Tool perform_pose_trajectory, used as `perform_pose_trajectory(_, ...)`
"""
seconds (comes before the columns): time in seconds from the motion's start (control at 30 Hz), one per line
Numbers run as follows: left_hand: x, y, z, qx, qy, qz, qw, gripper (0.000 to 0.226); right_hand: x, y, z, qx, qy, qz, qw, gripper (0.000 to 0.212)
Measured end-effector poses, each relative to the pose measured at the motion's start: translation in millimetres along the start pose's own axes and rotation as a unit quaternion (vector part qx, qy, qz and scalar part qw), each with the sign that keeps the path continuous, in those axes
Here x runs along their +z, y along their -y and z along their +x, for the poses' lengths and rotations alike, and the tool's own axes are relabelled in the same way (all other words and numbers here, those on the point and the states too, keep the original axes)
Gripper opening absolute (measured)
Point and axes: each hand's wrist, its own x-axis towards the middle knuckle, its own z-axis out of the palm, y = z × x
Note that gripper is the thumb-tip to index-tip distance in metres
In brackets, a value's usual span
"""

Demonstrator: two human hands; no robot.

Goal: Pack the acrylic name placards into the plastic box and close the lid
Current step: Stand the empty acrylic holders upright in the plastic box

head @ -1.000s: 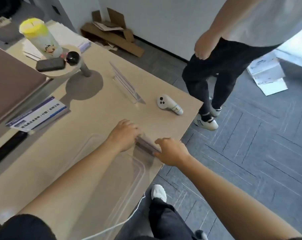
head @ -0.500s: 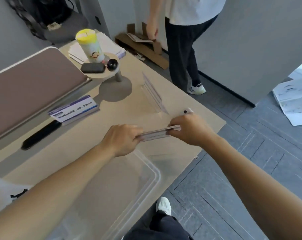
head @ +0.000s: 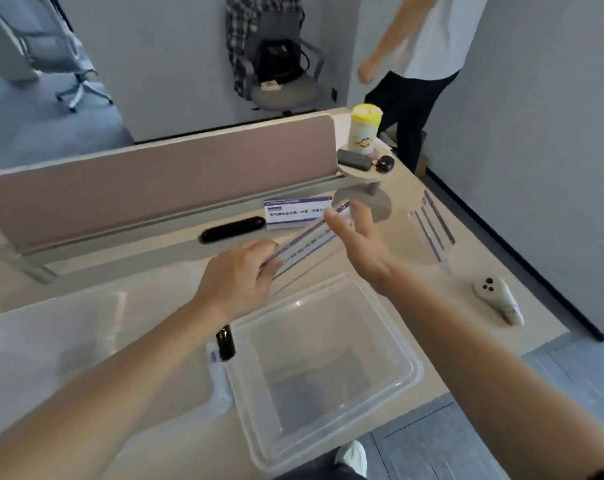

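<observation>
I hold one acrylic name placard (head: pixel 309 239) above the table, just beyond the far rim of the clear plastic box (head: pixel 390 341). My left hand (head: pixel 238 275) grips its near end. My right hand (head: pixel 354 237) has its fingers spread against the far end. The box stands open and holds nothing. Its clear lid (head: pixel 68 327) lies flat to the left. A second placard (head: pixel 295 213) stands by the partition. A third placard (head: pixel 432 230) stands at the right.
A white controller (head: pixel 498 299) lies near the table's right edge. A small dark bottle (head: pixel 225 342) stands at the box's left rim. A yellow-lidded cup (head: pixel 364 131) sits on a round stand with a dark case. A person (head: pixel 418 64) stands behind the table. A pink partition (head: pixel 155 188) runs along the back.
The view swung up and left. The placard rose from the table edge into both hands and now hangs tilted over the box's far rim. The person moved behind the desk.
</observation>
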Motion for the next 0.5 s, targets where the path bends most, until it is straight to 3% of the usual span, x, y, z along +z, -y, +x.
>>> perform_pose_trajectory(0.17,-63.8,39.9,-68.1,-0.089,-0.033,-0.002,0.996,0.018,99.1,51.8,-14.1,0.000,0.081,0.067,0.994,0.082)
perform_pose_trajectory(0.27,-102.4,68.5,-107.4,-0.161,0.035,-0.106,0.981,0.011,152.0,77.8,-21.6,-0.045,0.126,0.018,0.991,0.068)
perform_pose_trajectory(0.37,-130.8,99.7,-144.3,-0.250,0.121,-0.287,0.917,0.062,190.6,101.4,-29.6,-0.101,0.184,-0.056,0.976,0.074)
perform_pose_trajectory(0.5,-141.3,130.3,-183.3,-0.307,0.134,-0.401,0.853,0.112,228.1,125.7,-34.5,-0.133,0.262,-0.089,0.952,0.076)
